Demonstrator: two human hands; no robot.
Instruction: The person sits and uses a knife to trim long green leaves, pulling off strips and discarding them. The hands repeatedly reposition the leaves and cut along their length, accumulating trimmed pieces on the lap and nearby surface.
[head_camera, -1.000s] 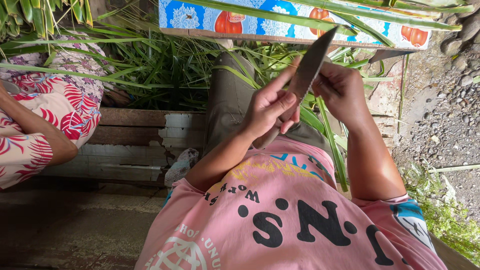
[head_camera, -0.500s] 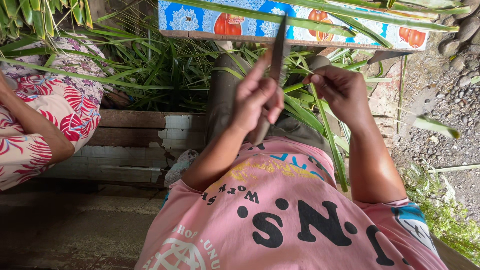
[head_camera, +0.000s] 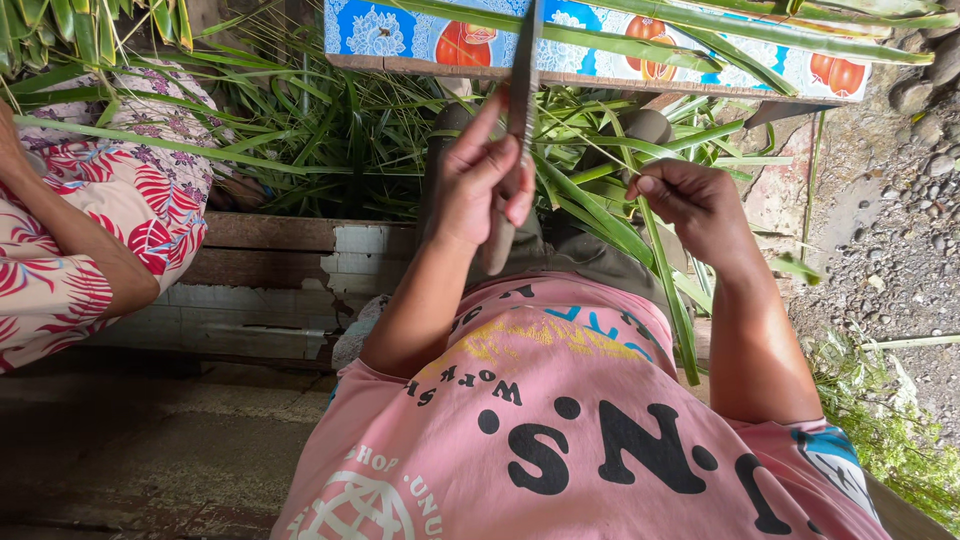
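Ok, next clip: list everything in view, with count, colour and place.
knife: one, grey blade, upright at centre, in the left hand
long leaf: one, green, pinched by the right hand
leaf pile: many, green, ahead on the ground
patterned board: one, blue and white, top
wooden plank: one, worn white, left of centre
gravel: grey, right
neighbour's arm: one, floral sleeve, far left
left hand: gripping the knife
right hand: holding the leaf

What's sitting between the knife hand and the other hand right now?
In the head view, green leaf strips cross the gap between the left hand, holding the knife, and the right hand.
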